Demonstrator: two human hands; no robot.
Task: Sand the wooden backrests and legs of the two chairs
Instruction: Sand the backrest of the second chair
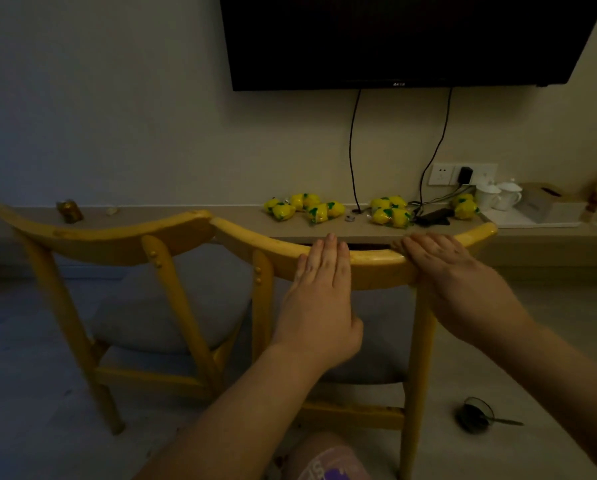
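Observation:
Two yellow wooden chairs with grey seat cushions stand side by side with their backs toward me. The left chair's curved backrest [99, 237] is untouched. My left hand [321, 299] presses flat against the near face of the right chair's backrest [252, 235], fingers straight and pointing up over the rail. My right hand [456, 282] lies over the top of the same rail near its right end, above the rear leg [418, 358]. No sandpaper shows under either hand.
A long low shelf [220, 221] runs along the wall behind the chairs, with yellow packets [304, 206], a can [70, 211], white cups [497, 195] and cables. A television [394, 39] hangs above. A small dark object [473, 415] lies on the floor at right. My knee [328, 459] is below.

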